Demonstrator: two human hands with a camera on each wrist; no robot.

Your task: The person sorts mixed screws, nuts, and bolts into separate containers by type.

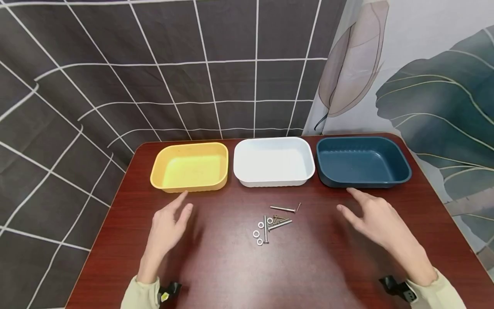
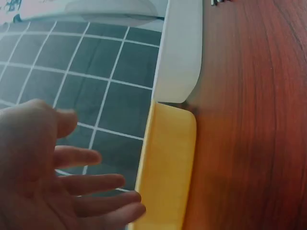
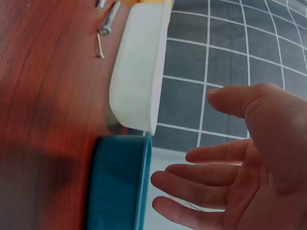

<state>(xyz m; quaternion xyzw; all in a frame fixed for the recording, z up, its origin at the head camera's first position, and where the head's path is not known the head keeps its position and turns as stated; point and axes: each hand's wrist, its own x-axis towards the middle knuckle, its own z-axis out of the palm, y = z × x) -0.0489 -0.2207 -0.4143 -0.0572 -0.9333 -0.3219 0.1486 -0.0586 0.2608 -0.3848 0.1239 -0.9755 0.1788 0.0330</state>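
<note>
Silvery bolts [image 1: 266, 231] and rings [image 1: 253, 234] lay between my left hand [image 1: 168, 226] and right hand [image 1: 376, 218], both relaxed, apart, holding nothing; the farthest bolt [image 1: 282, 209] ran hand to hand, head toward the slightly nearer right.

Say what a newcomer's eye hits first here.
Likely the yellow tray, white tray and dark blue tray, left to right along the far edge of the table. Next, loose bolts, screws and metal rings in front of the white tray. The left hand and right hand flank them, holding nothing.
</note>
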